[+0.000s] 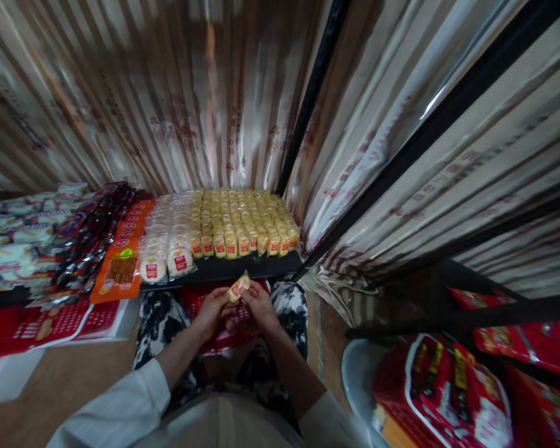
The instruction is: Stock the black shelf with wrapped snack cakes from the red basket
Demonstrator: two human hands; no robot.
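Between my two hands is a small wrapped snack [239, 287], yellowish with a red label, like those on the shelf. My left hand [216, 308] pinches its left end, and my right hand [257, 303] grips its right side. A red basket [205, 298] sits under my hands, between my knees; its contents are mostly hidden. Just beyond, on the black shelf [233, 267], stand tight rows of small yellow wrapped snacks [242, 224]. To their left are rows of larger round white wrapped snacks [168, 242].
Orange snack packets [121, 261], dark shiny packets [86, 242] and white wrapped packets [21, 233] line the shelf further left. Striped curtains [191, 93] hang behind, crossed by black frame bars [312, 93]. At the lower right are red bags [452, 386] and a grey basin [354, 367].
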